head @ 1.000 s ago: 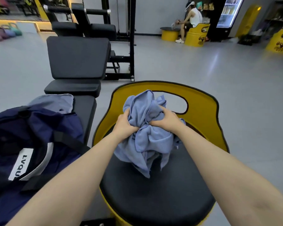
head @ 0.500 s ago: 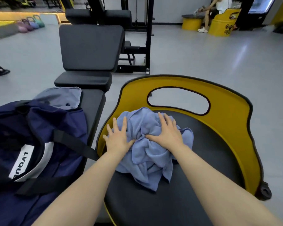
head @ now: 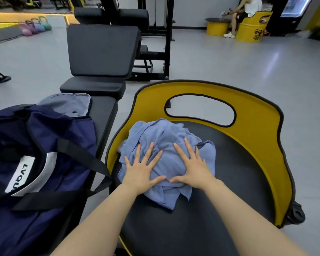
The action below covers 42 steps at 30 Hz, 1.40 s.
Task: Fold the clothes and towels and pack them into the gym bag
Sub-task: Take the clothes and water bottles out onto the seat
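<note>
A crumpled light-blue towel (head: 163,133) lies bunched on the black seat of a yellow barrel chair (head: 257,137). My left hand (head: 142,169) presses flat on the towel's left side with its fingers spread. My right hand (head: 192,167) lies flat on the towel's right side, fingers straight and spread. To the left, an open navy gym bag (head: 50,137) with a white label and black straps rests on a black bench. A grey-blue garment (head: 68,103) lies at the bag's far end.
A black padded workout bench (head: 102,50) stands behind the bag, with a black machine frame (head: 166,39) beyond it. Kettlebells (head: 35,26) sit at the far left. A person (head: 248,10) sits on a yellow barrel seat at the far right. Grey floor surrounds the chair.
My hands held the bunched towel up, then lowered it onto the seat. Both hands have opened and now press it flat with spread fingers.
</note>
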Available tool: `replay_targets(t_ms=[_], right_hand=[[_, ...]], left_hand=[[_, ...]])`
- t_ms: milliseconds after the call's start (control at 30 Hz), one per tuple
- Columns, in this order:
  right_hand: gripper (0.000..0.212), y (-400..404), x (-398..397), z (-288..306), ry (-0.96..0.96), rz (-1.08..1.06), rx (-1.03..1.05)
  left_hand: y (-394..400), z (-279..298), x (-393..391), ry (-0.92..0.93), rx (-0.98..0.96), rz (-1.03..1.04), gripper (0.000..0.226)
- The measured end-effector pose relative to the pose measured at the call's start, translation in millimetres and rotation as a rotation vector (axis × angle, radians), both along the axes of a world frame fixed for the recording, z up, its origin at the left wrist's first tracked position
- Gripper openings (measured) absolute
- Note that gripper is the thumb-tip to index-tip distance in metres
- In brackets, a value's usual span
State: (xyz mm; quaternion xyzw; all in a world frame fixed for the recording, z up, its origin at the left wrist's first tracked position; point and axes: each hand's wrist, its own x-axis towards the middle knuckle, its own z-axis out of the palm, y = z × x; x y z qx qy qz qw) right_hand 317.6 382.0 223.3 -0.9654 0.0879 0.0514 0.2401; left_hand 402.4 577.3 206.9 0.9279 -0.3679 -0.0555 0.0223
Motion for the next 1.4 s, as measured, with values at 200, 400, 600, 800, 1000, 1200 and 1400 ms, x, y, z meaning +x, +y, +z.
replay_targets(t_ms=[200, 400, 600, 800, 1000, 1200, 1400], right_hand=[[0.115, -9, 36, -17, -0.002, -0.045, -0.057], [0.114, -30, 79, -21, -0.023, -0.082, -0.097], [0.114, -49, 113, -24, -0.023, -0.097, -0.12], [0.115, -62, 135, -26, -0.046, -0.103, -0.123], [0.114, -65, 143, -26, -0.058, -0.11, -0.148], [0.113, -56, 125, -19, -0.067, -0.139, -0.168], [0.104, -54, 86, 8, -0.002, -0.124, -0.255]], left_hand=[[-20, -21, 28, -0.014, -0.022, 0.04, 0.088], [-51, -28, 73, -0.064, -0.008, 0.082, 0.084], [-70, -28, 102, -0.083, -0.014, 0.099, 0.084], [-83, -33, 123, -0.113, -0.052, 0.097, 0.082], [-89, -34, 129, -0.135, -0.06, 0.101, 0.083], [-82, -19, 116, -0.113, -0.025, 0.103, 0.08], [-68, 7, 90, -0.139, 0.01, 0.072, 0.075]])
